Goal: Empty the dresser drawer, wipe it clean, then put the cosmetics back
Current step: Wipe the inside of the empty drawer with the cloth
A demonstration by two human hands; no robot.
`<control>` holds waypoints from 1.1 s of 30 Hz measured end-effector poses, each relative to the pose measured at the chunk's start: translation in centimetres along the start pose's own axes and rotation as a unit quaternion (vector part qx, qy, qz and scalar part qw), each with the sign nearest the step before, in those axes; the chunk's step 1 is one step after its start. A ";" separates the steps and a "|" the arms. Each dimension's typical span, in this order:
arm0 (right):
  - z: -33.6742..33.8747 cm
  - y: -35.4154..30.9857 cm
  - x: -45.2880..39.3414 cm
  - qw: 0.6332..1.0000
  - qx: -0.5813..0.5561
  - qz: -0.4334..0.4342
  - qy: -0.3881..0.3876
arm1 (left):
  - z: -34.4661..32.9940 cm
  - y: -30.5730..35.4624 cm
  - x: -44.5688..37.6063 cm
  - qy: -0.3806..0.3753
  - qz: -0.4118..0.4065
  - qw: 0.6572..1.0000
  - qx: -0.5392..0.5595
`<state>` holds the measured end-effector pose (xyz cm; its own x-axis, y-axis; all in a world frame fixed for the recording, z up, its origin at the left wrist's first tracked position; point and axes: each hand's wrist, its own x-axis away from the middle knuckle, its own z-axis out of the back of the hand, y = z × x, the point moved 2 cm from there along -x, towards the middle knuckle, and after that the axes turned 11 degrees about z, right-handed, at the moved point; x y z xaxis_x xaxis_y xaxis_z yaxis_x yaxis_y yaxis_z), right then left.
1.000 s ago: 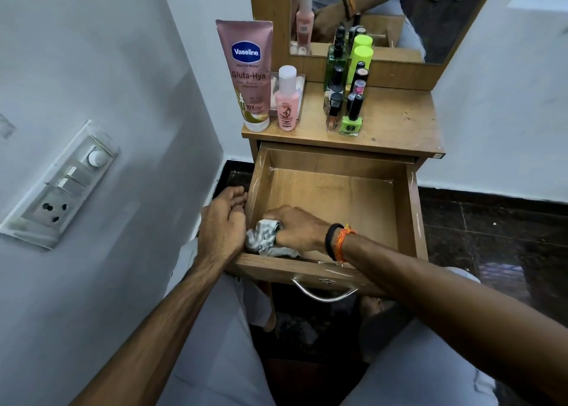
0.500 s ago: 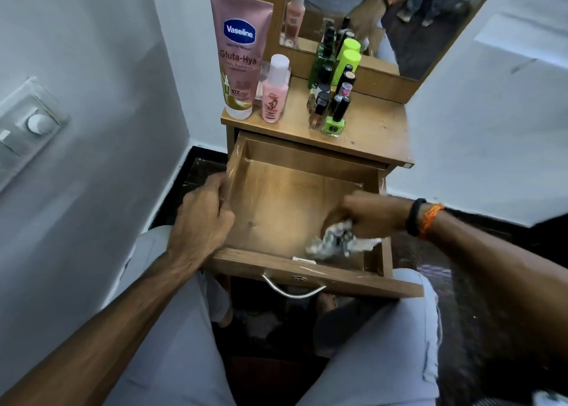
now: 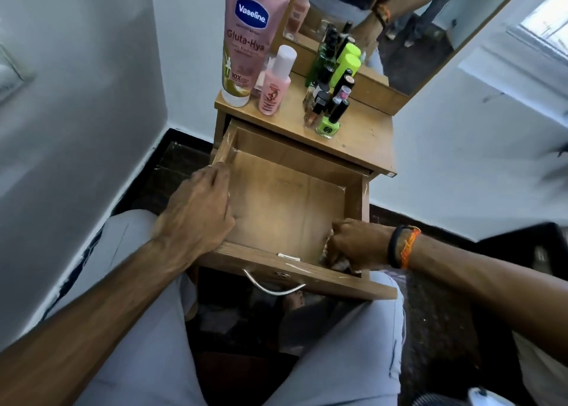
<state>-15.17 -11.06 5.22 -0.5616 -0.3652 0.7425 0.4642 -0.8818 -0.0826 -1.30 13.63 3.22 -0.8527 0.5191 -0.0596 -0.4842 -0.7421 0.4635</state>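
Observation:
The wooden dresser drawer (image 3: 276, 209) is pulled out and holds nothing but my right hand and a cloth. My left hand (image 3: 199, 212) grips the drawer's left wall, fingers curled over its edge. My right hand (image 3: 353, 244) clutches a crumpled grey cloth (image 3: 333, 262) in the drawer's near right corner; the cloth is mostly hidden under the fist. On the dresser top (image 3: 362, 135) stand a pink Vaseline tube (image 3: 249, 39), a small pink bottle (image 3: 275, 82) and a cluster of nail polish bottles (image 3: 330, 104).
A mirror (image 3: 399, 15) rises behind the cosmetics. White walls close in on the left and right. My knees in grey trousers (image 3: 138, 328) sit right below the drawer's metal handle (image 3: 273, 285). The floor is dark.
My right hand has dragged the cloth from the drawer's near left corner across to the near right corner. My left hand keeps its hold on the left wall.

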 end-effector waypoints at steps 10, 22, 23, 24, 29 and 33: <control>3.2 4.7 -1.4 0.944 0.304 -0.104 -0.076 | 0.3 0.0 0.1 -0.040 -0.006 0.999 -0.022; 1.2 2.4 0.2 0.997 0.062 -0.009 -0.054 | -0.1 -0.3 -0.1 -0.059 0.003 0.998 -0.020; 1.1 2.0 -0.1 0.996 0.048 -0.010 -0.071 | -0.1 -0.4 -0.1 -0.058 0.003 0.998 -0.024; 1.1 1.7 -0.3 0.995 0.040 -0.011 -0.089 | -0.1 -0.4 -0.2 -0.058 0.003 0.998 -0.028; 1.0 -0.1 -0.1 0.992 0.035 -0.003 -0.121 | 0.1 -0.5 -0.2 -0.052 0.005 0.998 -0.020; 1.8 -0.8 1.9 0.993 0.073 0.015 -0.088 | 0.0 -0.4 -0.1 -0.045 0.002 0.999 -0.010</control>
<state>-15.36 -10.55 7.87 -0.4228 -0.3210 0.8474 0.5803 -0.8142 -0.0189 -1.05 13.86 3.01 -0.8342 0.5510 0.0230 -0.4850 -0.7528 0.4451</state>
